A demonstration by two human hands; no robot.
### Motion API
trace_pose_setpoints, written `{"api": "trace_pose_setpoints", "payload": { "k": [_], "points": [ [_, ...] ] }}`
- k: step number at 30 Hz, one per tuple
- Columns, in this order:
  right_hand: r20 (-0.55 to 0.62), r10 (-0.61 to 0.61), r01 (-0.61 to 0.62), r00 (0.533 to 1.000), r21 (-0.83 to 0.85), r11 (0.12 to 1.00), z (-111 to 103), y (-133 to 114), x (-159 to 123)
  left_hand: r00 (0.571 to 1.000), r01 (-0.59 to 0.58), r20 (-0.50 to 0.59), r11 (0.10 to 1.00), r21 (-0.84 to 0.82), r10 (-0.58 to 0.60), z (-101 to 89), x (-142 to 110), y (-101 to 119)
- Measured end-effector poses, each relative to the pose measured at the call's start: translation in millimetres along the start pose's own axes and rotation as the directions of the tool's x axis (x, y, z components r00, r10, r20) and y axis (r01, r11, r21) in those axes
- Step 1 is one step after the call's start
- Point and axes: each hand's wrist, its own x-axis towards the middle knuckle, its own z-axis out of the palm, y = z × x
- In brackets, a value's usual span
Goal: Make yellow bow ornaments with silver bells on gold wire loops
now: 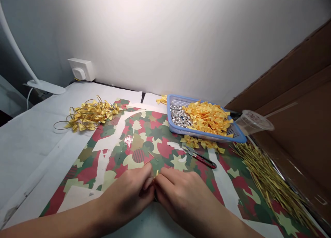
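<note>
My left hand (136,188) and my right hand (178,191) meet close together over the near edge of the patterned sheet (155,132). Both are closed in a pinch, fingertips touching or nearly so. A small shiny yellow bit (157,172) pokes up between them; most of whatever they grip is hidden by the fingers. Just beyond my left hand, a thin gold strand (153,156) shows against the sheet. Ahead and to the right lies a pair of red-and-dark-handled snips or tweezers (200,158), its exact kind unclear.
A blue basket (207,137) at back right holds yellow ribbon bows (208,117) and silver bells (179,115). Finished-looking gold wire loops with bows (90,115) are heaped left. Long gold wire strips (271,182) lie right, beside a clear plastic cup (253,122) and cardboard (297,103).
</note>
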Motion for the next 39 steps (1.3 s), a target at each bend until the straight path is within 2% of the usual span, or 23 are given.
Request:
{"api": "trace_pose_setpoints", "payload": {
  "k": [8, 11, 16, 20, 26, 28, 33, 39],
  "points": [
    [-0.042, 0.042, -0.039, 0.998, 0.054, 0.998, -0.5, -2.2, 0.0, 0.999, 0.037, -0.027, 0.997, -0.072, -0.039, -4.8, 2.7, 3.7],
    [-0.023, 0.041, -0.040, 0.999, 0.066, 0.997, -1.1, -0.8, -0.6, 0.996, 0.081, -0.023, 0.982, -0.170, -0.086, -7.6, 3.6, 5.1],
    [0.033, 0.080, -0.084, 0.996, 0.147, 0.986, -1.1, 2.9, -0.9, 0.984, 0.176, 0.051, 0.905, -0.387, -0.170, -10.4, 7.1, 4.2],
    [0.094, 0.137, -0.160, 0.986, 0.301, 0.940, -1.4, 5.8, 0.3, 0.966, 0.255, 0.087, 0.854, -0.454, -0.242, -11.3, 8.7, 2.9],
    [0.060, 0.182, -0.191, 0.981, 0.403, 0.895, -4.2, 7.4, 5.2, 0.966, 0.254, 0.077, 0.835, -0.489, -0.248, -14.6, 9.7, 5.0],
    [0.101, 0.175, -0.202, 0.979, 0.430, 0.880, -7.7, 9.5, 7.4, 0.966, 0.252, 0.072, 0.829, -0.498, -0.250, -16.0, 9.9, 6.0],
    [0.249, 0.154, -0.273, 0.956, 0.562, 0.781, -16.5, 17.4, 11.9, 0.962, 0.265, 0.089, 0.809, -0.525, -0.257, -17.1, 10.0, 6.6],
    [0.234, 0.220, -0.321, 0.947, 0.653, 0.686, -9.5, 20.2, 13.5, 0.961, 0.270, 0.104, 0.790, -0.551, -0.256, -15.6, 11.7, 5.8]
  ]
}}
